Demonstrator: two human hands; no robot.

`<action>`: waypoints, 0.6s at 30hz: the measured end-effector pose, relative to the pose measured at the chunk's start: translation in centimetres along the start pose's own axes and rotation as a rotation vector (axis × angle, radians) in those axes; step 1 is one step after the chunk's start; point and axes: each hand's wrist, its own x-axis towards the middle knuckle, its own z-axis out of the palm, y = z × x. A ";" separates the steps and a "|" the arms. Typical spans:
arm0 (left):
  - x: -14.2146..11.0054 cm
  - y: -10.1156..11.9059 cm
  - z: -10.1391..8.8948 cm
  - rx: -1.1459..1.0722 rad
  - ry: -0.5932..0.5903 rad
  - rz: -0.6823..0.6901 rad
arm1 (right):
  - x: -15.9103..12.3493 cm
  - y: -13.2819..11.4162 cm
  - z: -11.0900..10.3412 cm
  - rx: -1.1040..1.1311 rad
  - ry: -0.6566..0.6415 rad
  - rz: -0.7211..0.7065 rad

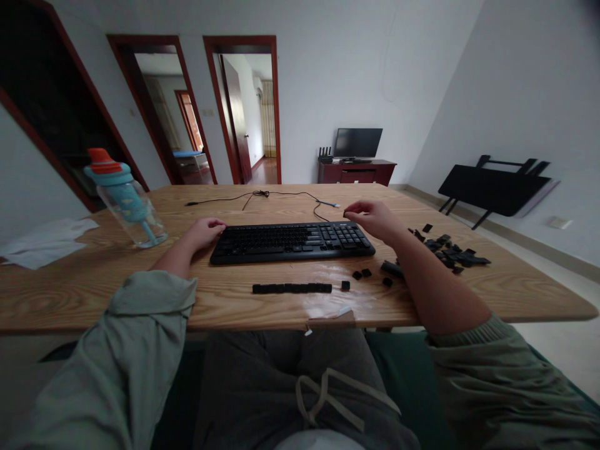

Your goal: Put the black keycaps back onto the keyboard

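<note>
A black keyboard (pixel 290 242) lies on the wooden table in front of me, with several dark gaps among its keys. My left hand (pixel 206 234) is closed at the keyboard's left end, its fingers against the upper corner. Above the number pad at the right end, my right hand (pixel 370 217) pinches a small dark keycap (pixel 345 214), mostly hidden by the fingertips. A row of black keycaps (pixel 291 288) lies lined up near me, with a single keycap (pixel 345 285) just to its right. More loose keycaps (pixel 366 273) lie below my right wrist.
A heap of black keycaps (pixel 450 253) spreads over the table's right side. At the left stand a clear bottle (pixel 134 209) with an orange lid and some white tissue (pixel 47 240). The keyboard's cable (pixel 285 193) runs along the back. Clear tape (pixel 344 310) lies by the front edge.
</note>
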 end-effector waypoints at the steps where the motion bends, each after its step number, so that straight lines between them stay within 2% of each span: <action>1: -0.1 0.1 0.0 -0.003 -0.002 -0.008 | 0.0 0.0 0.0 -0.004 -0.006 0.000; 5: -0.2 0.3 0.0 -0.023 -0.001 -0.048 | 0.0 0.2 0.1 -0.005 -0.007 0.002; 10: -0.3 0.4 0.0 -0.032 0.007 -0.026 | 0.0 0.3 0.3 -0.023 0.011 -0.005; 15: -0.4 0.6 -0.1 -0.017 -0.004 -0.033 | 0.0 0.3 0.2 0.013 -0.014 0.107; 18: -0.2 0.5 -0.1 -0.009 0.003 -0.007 | 0.2 0.6 -0.5 0.007 0.016 0.118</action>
